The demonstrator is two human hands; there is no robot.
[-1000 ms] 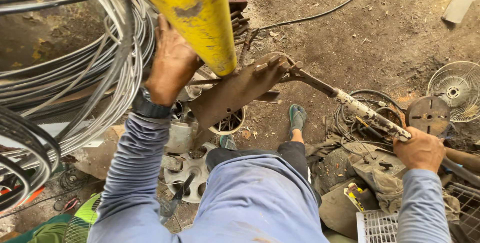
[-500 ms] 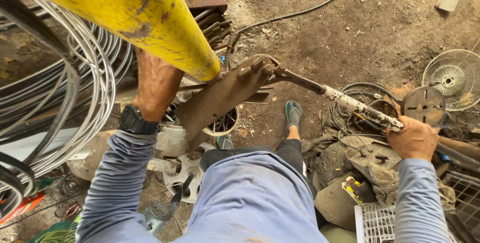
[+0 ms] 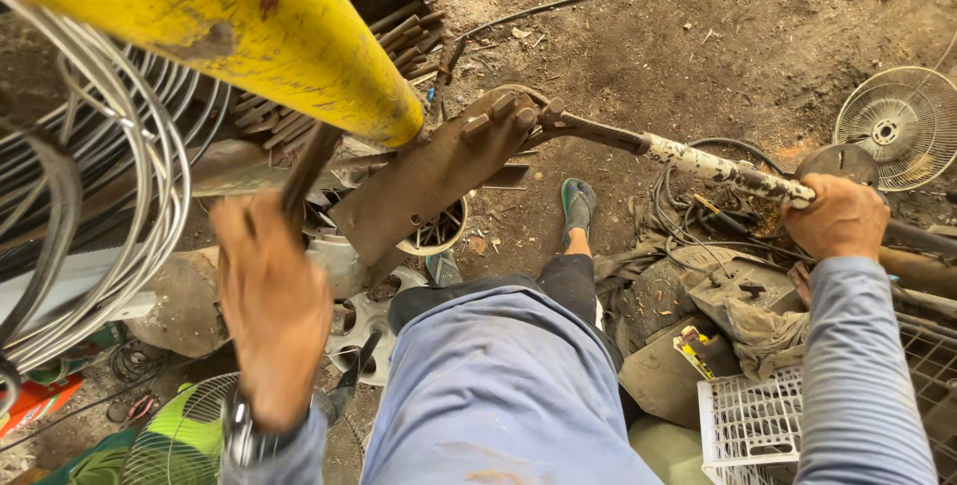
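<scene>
right hand [image 3: 842, 216] clenched on long rusty paint-flecked lever handle [image 3: 698, 161] | left hand [image 3: 271, 301] grasping dark flat metal bar [image 3: 309, 171] at rusty shear [image 3: 439, 171] | risk: bar may slip; fingers close to blade; sandalled foot [image 3: 576, 211] beneath

A yellow pipe [image 3: 249, 31] crosses above my view, grey wire coils [image 3: 110, 196] hanging at the left. On the dirt, a fan guard [image 3: 892, 126] lies far right, a white basket [image 3: 753, 420] by my knee, a green fan [image 3: 184, 440] lower left.
</scene>
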